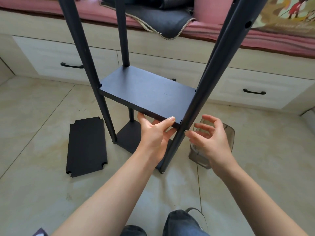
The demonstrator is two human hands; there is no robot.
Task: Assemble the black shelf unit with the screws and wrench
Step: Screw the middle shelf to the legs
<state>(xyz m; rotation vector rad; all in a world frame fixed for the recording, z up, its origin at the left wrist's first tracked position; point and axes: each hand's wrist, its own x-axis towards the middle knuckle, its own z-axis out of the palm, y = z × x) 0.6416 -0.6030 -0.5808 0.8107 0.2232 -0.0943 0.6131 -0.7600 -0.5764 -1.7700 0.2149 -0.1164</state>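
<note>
Left hand (156, 133) grips shelf board (144, 92); right hand (208, 138) perhaps pinches screw (185, 131).

Black shelf (146, 92) (pink bedding (255, 38))

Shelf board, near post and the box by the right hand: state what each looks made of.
Shelf board: probably laminated wood board, matte black; flat, with a thick square edge.
Near post: probably painted metal tube, satin black; a soft highlight runs along it and round holes pierce it.
Box: likely smoky translucent plastic; the floor shows dimly through its wall.
</note>
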